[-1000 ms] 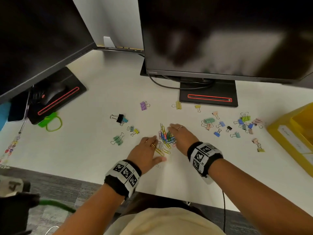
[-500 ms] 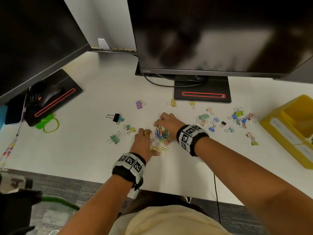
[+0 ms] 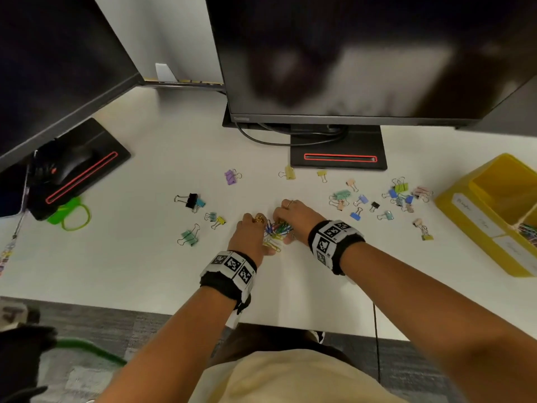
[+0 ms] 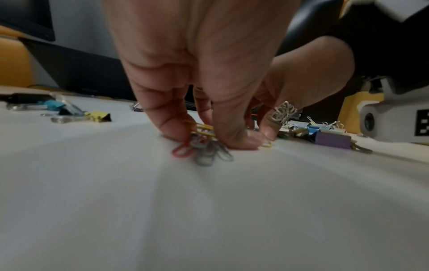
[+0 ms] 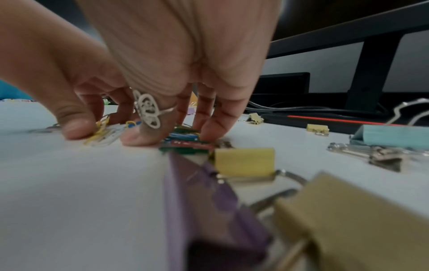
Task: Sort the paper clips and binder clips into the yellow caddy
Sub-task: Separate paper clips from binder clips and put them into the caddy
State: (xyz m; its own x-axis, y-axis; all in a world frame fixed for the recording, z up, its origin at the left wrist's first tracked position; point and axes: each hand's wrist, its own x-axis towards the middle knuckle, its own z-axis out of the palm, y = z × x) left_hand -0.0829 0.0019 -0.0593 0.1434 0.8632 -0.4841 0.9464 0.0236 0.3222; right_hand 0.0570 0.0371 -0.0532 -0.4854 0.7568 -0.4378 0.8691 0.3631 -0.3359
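Hands met over the small heap of coloured wire paper clips (image 3: pixel 274 231) on the white desk (image 3: pixel 139 257): left hand (image 3: pixel 252 235) and right hand (image 3: pixel 293 218) both pinched at it with curled fingertips. Pastel metal binder clips (image 3: pixel 360 199) lay scattered beyond, yellow plastic caddy (image 3: pixel 476 228) well apart at right.

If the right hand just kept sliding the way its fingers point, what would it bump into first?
Most likely the left hand. The right hand points left across the paper clip pile, with the left hand's fingers right on the pile's other side. Exact gap is unclear.
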